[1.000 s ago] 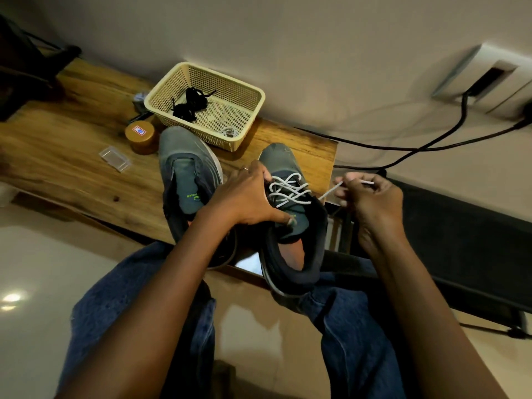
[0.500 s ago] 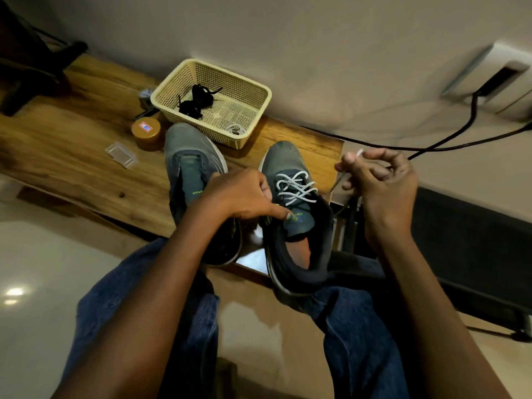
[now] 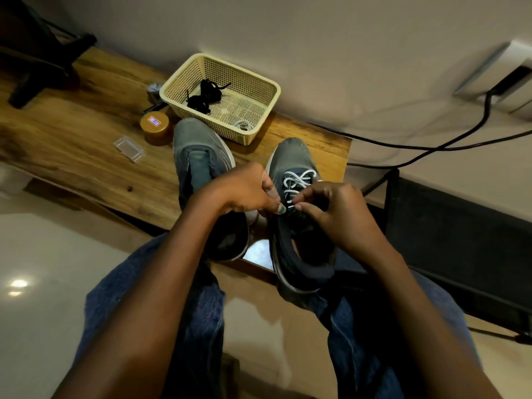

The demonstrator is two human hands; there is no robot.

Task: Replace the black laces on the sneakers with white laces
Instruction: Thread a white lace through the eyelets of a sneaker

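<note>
I see both forearms reaching up from the lower edge toward mid-frame, hands almost meeting. My left hand (image 3: 241,191) is curled, thumb pointing right. My right hand (image 3: 336,210) is curled too, its fingertips (image 3: 298,207) pinching something thin and white beside the left thumb.

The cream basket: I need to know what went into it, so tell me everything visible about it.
The cream basket is a rectangular plastic mesh tub with a solid rolled rim, upright on the wooden table by the wall. Inside lie a bunched black lace and a small pale coil, too small to identify. The unlaced sneaker has its toe at the near wall; contact is unclear.
</note>
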